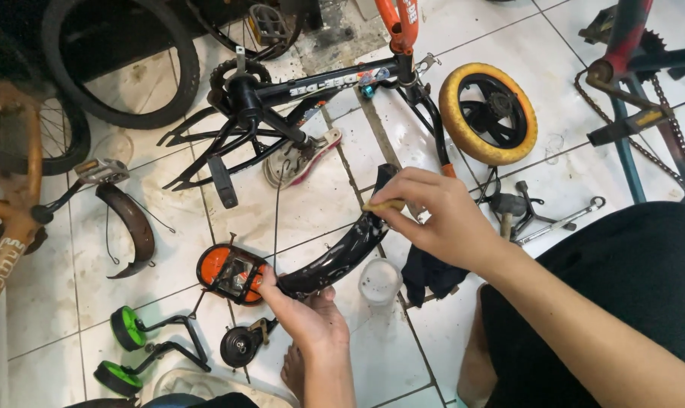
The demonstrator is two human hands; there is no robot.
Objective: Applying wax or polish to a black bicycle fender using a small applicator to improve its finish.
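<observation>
Two hands work on one black curved fender [341,249] held above the tiled floor [169,227]. Nearest, the left hand [301,313] grasps its lower left end, fingers clenched round it. The fender's long axis runs diagonally, rising from near left to far right. Farther along, the right hand [433,215] pinches a small yellowish pad [384,205] against its upper part. Beyond lies a black bicycle frame [282,106].

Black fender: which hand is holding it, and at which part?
The left hand grips the black fender at its lower end. The right hand presses a small yellowish piece against its upper part.
</observation>
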